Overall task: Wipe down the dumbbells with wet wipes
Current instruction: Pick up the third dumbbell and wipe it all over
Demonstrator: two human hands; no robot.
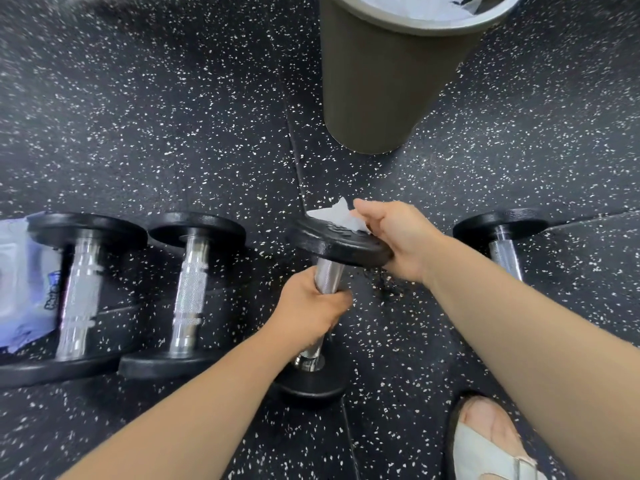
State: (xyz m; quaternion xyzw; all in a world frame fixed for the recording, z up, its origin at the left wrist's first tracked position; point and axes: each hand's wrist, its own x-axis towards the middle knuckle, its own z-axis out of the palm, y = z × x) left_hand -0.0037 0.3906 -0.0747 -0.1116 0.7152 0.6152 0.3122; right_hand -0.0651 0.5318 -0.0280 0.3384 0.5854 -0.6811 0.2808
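Observation:
A black dumbbell (337, 242) with a chrome handle is tilted up from the floor in the middle of the head view. My left hand (310, 308) grips its handle. My right hand (398, 237) curls over the upper weight plate and presses a white wet wipe (336, 214) onto the plate's face. Two more dumbbells, one (81, 289) at the far left and another (188, 296) beside it, lie on the floor. Another dumbbell (502, 237) lies at the right, partly hidden by my right forearm.
A dark bin (377, 81) holding white wipes stands on the speckled rubber floor just beyond the held dumbbell. A wet wipe packet (24, 282) lies at the far left behind a dumbbell. A foot in a white sandal (491, 445) is at the lower right.

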